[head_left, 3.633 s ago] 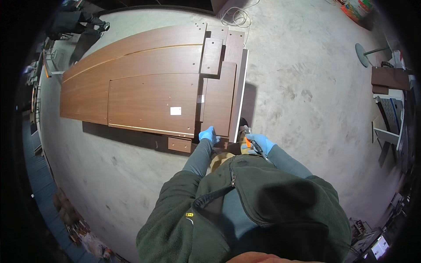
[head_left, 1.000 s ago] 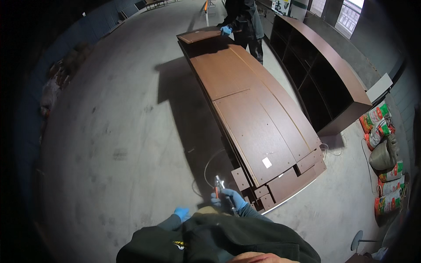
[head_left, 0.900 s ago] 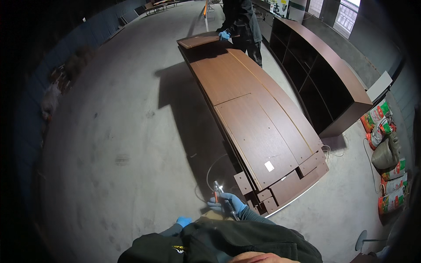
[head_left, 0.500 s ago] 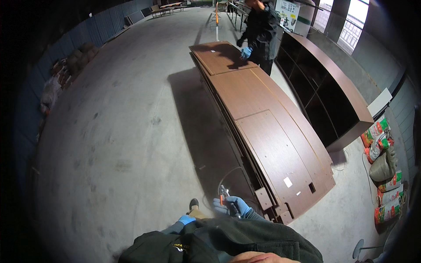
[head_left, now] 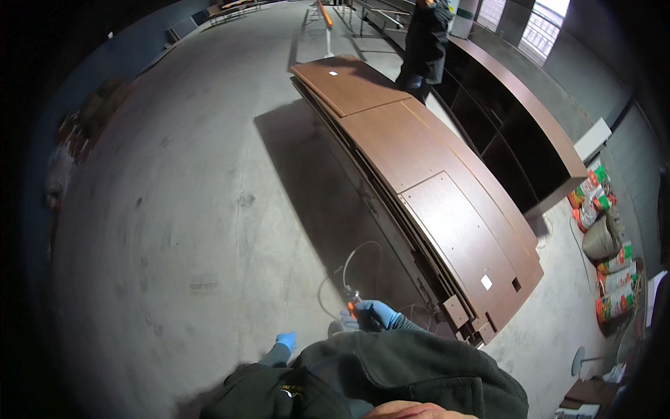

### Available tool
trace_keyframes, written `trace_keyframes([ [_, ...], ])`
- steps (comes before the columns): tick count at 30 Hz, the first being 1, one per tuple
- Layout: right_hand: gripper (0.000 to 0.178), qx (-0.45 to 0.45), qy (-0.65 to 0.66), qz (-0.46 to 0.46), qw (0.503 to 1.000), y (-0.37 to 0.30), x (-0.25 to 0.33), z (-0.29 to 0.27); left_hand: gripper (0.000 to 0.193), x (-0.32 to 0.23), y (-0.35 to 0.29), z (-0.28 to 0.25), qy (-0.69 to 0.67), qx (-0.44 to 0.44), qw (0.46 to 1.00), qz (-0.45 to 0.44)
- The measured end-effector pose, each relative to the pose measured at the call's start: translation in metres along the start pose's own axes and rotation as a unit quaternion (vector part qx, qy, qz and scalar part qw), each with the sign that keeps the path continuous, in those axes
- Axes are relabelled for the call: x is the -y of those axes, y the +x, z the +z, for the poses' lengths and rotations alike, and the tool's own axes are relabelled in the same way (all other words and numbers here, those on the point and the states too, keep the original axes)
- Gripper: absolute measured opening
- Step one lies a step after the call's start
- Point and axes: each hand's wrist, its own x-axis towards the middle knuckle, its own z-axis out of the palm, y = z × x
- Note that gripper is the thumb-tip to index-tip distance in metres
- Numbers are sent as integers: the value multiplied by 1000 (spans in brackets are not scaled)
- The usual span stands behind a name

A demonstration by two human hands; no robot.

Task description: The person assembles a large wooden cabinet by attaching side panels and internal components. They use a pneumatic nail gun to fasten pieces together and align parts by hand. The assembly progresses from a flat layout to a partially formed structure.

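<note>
Several brown panels point(head_left: 398, 143) lie stacked above grey floor point(head_left: 181, 202) — apparently concrete.

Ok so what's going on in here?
A person's gloved right hand holds an orange and silver tool beside a stack of brown panels. The gloved left hand hangs low, with nothing visible in it. Another person stands by the stack's far end, near a brown shelf unit.
</note>
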Motion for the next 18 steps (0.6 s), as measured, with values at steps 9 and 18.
trace_keyframes([
  [9, 44, -95, 2, -100, 990, -7, 27, -19, 34, -83, -3, 68, 70, 116, 990, 34],
  [18, 29, -76, 79, -218, 970, -113, 49, -64, 35, -133, 6, 159, 544, 114, 796, 240],
])
